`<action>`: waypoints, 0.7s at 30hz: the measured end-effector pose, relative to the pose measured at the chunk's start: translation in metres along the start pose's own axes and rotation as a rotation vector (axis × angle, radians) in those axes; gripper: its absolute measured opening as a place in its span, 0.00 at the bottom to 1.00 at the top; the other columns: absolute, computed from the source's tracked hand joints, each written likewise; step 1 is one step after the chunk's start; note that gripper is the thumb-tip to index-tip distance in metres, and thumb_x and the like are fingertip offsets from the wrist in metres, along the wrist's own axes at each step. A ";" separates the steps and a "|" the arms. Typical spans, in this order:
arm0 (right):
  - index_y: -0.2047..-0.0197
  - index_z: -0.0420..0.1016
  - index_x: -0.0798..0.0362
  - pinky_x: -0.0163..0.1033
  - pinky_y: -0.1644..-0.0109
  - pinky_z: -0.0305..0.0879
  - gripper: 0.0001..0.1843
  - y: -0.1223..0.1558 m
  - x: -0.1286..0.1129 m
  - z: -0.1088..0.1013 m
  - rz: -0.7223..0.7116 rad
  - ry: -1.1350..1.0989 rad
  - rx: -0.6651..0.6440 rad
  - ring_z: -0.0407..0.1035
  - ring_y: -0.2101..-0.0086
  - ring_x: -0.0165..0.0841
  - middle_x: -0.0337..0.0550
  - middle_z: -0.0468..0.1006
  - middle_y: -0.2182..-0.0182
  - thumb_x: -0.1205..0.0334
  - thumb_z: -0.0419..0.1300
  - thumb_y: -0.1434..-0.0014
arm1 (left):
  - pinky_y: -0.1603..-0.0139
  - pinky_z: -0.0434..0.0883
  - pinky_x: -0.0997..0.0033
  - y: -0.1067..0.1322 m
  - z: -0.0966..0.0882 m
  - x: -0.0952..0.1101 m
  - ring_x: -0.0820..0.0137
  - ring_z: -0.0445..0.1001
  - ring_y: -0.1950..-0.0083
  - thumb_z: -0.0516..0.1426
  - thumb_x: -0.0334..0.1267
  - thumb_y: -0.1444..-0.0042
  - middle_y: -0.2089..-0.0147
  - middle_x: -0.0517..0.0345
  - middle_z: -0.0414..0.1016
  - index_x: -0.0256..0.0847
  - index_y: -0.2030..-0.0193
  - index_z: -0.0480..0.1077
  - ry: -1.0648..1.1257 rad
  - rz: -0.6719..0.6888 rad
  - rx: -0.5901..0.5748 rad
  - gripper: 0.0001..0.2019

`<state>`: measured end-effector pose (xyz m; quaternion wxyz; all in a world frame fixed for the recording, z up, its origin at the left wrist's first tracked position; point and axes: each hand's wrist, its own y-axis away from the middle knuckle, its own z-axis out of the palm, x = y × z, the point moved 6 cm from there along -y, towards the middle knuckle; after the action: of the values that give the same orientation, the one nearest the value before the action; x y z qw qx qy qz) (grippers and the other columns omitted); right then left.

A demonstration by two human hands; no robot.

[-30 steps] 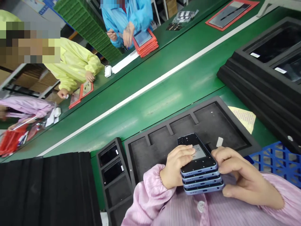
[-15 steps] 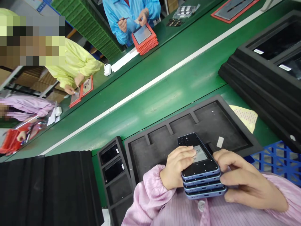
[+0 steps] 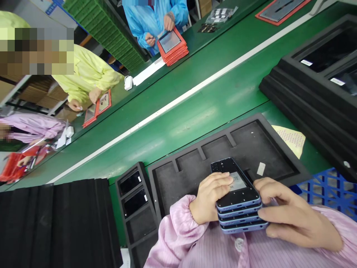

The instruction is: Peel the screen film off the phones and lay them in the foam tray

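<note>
Currently left hand (image 3: pixel 211 198) and right hand (image 3: pixel 299 216) both clamped on phone stack (image 3: pixel 237 203), four blue-edged units, held before torso at near side of black tray (image 3: pixel 256 143). Left fingers over top label (image 3: pixel 238 182); right fingers along right edges. White slip (image 3: pixel 261 169) in tray.

We can read no word, brand or number. The grey label (image 3: pixel 238 182) on the top phone (image 3: pixel 237 198) carries dark marks too small for us, the white stickers (image 3: pixel 337 81) on the screens (image 3: pixel 329 50) at right look blank, and the blue lettering (image 3: pixel 51 8) at upper left blurs.
</note>
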<state>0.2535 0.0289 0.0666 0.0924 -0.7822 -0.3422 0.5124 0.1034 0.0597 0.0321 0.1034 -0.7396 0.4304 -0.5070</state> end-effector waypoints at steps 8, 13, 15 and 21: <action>0.60 0.67 0.56 0.40 0.57 0.72 0.09 -0.007 -0.019 -0.006 -0.150 0.522 -0.057 0.70 0.65 0.34 0.46 0.74 0.68 0.65 0.47 0.33 | 0.52 0.75 0.63 -0.008 -0.003 -0.002 0.64 0.78 0.54 0.53 0.44 0.41 0.61 0.43 0.78 0.37 0.53 0.63 0.040 -0.002 0.064 0.14; 0.59 0.70 0.58 0.40 0.53 0.71 0.07 -0.008 -0.024 -0.008 -0.262 0.618 -0.077 0.72 0.63 0.33 0.45 0.77 0.67 0.68 0.51 0.35 | 0.54 0.76 0.62 -0.008 -0.003 -0.001 0.62 0.78 0.56 0.55 0.47 0.43 0.61 0.42 0.78 0.38 0.53 0.63 0.023 0.006 0.054 0.17; 0.59 0.69 0.56 0.38 0.55 0.71 0.07 -0.013 -0.027 -0.011 -0.277 0.647 -0.077 0.72 0.63 0.33 0.44 0.78 0.68 0.68 0.50 0.34 | 0.54 0.76 0.61 -0.008 -0.003 -0.001 0.62 0.78 0.56 0.56 0.49 0.44 0.61 0.42 0.78 0.38 0.53 0.63 0.023 0.000 0.051 0.18; 0.61 0.66 0.53 0.36 0.68 0.70 0.09 -0.024 -0.024 -0.012 -0.185 0.554 -0.162 0.70 0.70 0.32 0.42 0.74 0.71 0.63 0.46 0.32 | 0.54 0.76 0.61 -0.008 -0.002 0.000 0.62 0.78 0.56 0.55 0.51 0.45 0.61 0.43 0.78 0.39 0.52 0.63 0.007 0.010 0.044 0.20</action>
<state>0.2474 0.0338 0.1012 0.1659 -0.8625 -0.4137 0.2398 0.1056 0.0652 0.0377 0.1207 -0.7332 0.4230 -0.5186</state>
